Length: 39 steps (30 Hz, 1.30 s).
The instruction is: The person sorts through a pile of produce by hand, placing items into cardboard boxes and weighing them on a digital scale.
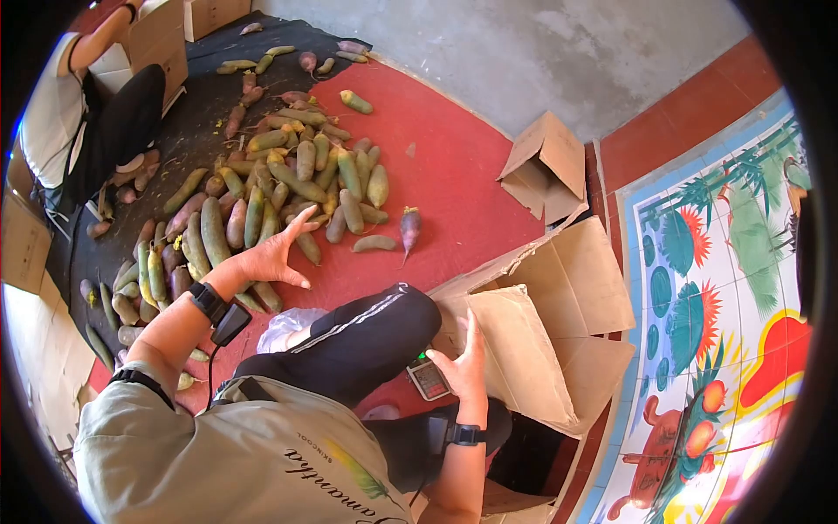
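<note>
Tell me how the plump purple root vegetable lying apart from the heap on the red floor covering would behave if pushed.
The plump purple root vegetable would probably roll, given its rounded body, perhaps in a curve, since it tapers at one end. Its thin tail may bend or snap.

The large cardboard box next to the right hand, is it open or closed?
Open: the cardboard box has its flaps spread apart, not folded together. Whether anything lies inside, I cannot tell.

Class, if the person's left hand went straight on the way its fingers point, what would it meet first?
Probably the piled vegetables, but depth is unclear, so the left hand might pass above them.
</note>
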Each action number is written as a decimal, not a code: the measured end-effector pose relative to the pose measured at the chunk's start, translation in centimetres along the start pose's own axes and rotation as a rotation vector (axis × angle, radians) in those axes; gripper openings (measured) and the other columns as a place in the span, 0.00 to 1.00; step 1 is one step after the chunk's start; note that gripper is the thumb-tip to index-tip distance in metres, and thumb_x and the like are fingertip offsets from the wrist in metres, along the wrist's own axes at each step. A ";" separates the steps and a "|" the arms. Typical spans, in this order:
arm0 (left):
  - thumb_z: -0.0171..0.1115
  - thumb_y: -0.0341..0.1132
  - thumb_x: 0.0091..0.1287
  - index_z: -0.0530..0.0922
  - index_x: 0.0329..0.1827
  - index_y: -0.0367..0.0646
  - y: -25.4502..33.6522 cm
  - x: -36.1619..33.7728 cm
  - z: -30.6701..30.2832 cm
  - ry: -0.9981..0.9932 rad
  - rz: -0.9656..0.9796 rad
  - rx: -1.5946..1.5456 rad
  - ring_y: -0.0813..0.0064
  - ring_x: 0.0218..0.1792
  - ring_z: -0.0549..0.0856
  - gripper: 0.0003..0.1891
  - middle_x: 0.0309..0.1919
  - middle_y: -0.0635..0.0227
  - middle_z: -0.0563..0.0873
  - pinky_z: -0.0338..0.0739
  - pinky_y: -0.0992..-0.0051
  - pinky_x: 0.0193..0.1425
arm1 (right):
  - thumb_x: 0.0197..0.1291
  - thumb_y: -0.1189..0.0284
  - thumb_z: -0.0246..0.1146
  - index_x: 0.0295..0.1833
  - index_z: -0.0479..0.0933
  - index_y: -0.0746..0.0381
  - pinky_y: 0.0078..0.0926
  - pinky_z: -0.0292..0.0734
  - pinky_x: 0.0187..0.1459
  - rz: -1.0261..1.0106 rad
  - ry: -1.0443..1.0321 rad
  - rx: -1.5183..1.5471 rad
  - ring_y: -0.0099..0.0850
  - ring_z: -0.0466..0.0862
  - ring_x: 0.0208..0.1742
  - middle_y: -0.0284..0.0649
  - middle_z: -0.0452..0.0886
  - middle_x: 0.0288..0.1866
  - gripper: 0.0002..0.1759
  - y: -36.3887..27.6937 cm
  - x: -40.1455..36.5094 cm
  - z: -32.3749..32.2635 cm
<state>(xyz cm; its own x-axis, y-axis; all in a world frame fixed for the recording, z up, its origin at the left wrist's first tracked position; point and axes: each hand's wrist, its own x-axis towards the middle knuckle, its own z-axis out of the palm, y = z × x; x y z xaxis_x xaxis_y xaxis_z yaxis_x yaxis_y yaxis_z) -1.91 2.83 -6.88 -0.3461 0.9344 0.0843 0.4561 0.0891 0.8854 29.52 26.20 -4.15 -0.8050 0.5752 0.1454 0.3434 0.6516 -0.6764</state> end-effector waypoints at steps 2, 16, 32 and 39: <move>0.77 0.44 0.41 0.32 0.72 0.49 0.0 0.0 0.0 -0.002 0.011 0.000 0.59 0.70 0.54 0.65 0.66 0.49 0.60 0.48 0.63 0.72 | 0.35 0.65 0.74 0.69 0.53 0.62 0.41 0.60 0.61 -0.006 0.000 -0.004 0.45 0.67 0.61 0.52 0.68 0.59 0.54 0.2 0.1 0.1; 0.78 0.48 0.38 0.31 0.72 0.48 -1.2 -0.7 -0.3 -0.064 -0.029 -0.072 0.58 0.64 0.66 0.67 0.61 0.50 0.68 0.55 0.62 0.69 | 0.32 0.68 0.76 0.70 0.50 0.61 0.38 0.65 0.55 0.006 -0.080 0.067 0.40 0.72 0.51 0.46 0.73 0.49 0.58 0.1 0.9 1.3; 0.77 0.35 0.40 0.33 0.72 0.49 -1.5 -1.9 -1.2 -0.010 -0.073 -0.048 0.60 0.58 0.71 0.64 0.50 0.54 0.75 0.59 0.64 0.67 | 0.31 0.67 0.76 0.70 0.49 0.64 0.35 0.67 0.51 0.046 -0.128 0.100 0.37 0.73 0.46 0.44 0.74 0.42 0.59 0.1 1.0 1.8; 0.77 0.35 0.40 0.32 0.72 0.47 -1.6 -1.5 -1.3 0.012 -0.054 -0.071 0.60 0.60 0.70 0.65 0.53 0.54 0.74 0.58 0.64 0.67 | 0.31 0.67 0.76 0.70 0.49 0.64 0.35 0.68 0.52 0.078 -0.136 0.129 0.37 0.74 0.46 0.45 0.74 0.43 0.59 -0.3 1.5 1.7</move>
<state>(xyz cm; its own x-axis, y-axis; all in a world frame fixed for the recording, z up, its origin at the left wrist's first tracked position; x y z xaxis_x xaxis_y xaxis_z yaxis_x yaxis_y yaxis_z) -3.17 0.81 -7.82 -0.3790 0.9245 0.0404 0.3771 0.1144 0.9191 27.39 26.03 -4.96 -0.8394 0.5435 -0.0044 0.3497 0.5339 -0.7698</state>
